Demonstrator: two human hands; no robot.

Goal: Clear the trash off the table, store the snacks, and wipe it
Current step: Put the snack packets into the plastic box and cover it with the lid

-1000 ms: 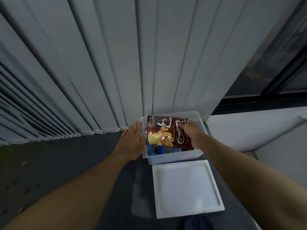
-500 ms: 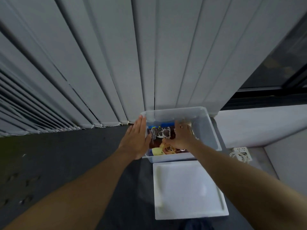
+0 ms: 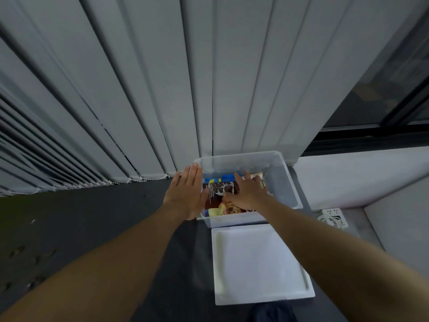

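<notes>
A clear plastic storage bin point(image 3: 284, 182) stands on the dark floor against the blinds. Inside it lies a brown snack bag point(image 3: 219, 194) with a yellow cartoon figure, on top of blue packets point(image 3: 228, 177). My right hand point(image 3: 247, 194) lies flat on the bag with fingers spread, pressing it down. My left hand point(image 3: 185, 194) rests with straight fingers against the bin's left wall. The bin's white lid point(image 3: 260, 263) lies on the floor just in front of the bin.
Grey vertical blinds point(image 3: 162, 89) hang right behind the bin. A white power strip with cable point(image 3: 333, 217) lies to the right by a pale ledge point(image 3: 359, 177). Dark floor point(image 3: 81, 217) stretches to the left.
The snack bag has gone from upright above the bin to lying flat inside it. My right hand moved from gripping its edge to pressing on top. The left hand stayed at the bin's side.
</notes>
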